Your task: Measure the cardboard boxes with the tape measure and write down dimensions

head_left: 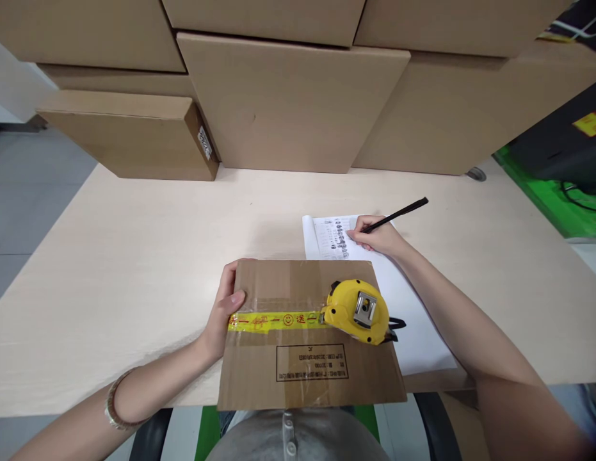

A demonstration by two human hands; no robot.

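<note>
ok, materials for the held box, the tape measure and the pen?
Box: likely cardboard, matt brown with a printed face.
Tape measure: probably plastic shell, smooth, evenly yellow; its clip looks like shiny metal, silvery with bright reflections.
Pen: perhaps plastic, given its uniform black body; too small to be sure.

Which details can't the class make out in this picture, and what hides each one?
All in the head view:
Dark marks on the flat white paper: too small and blurred to read.
That paper's lower-left part: hidden by the brown rectangular cardboard box.
Tip of the slim black pen: hidden by the bare right hand.
Bare left hand: fingertips hidden behind the box.
Dark grey object: cut off by the right edge.
</note>
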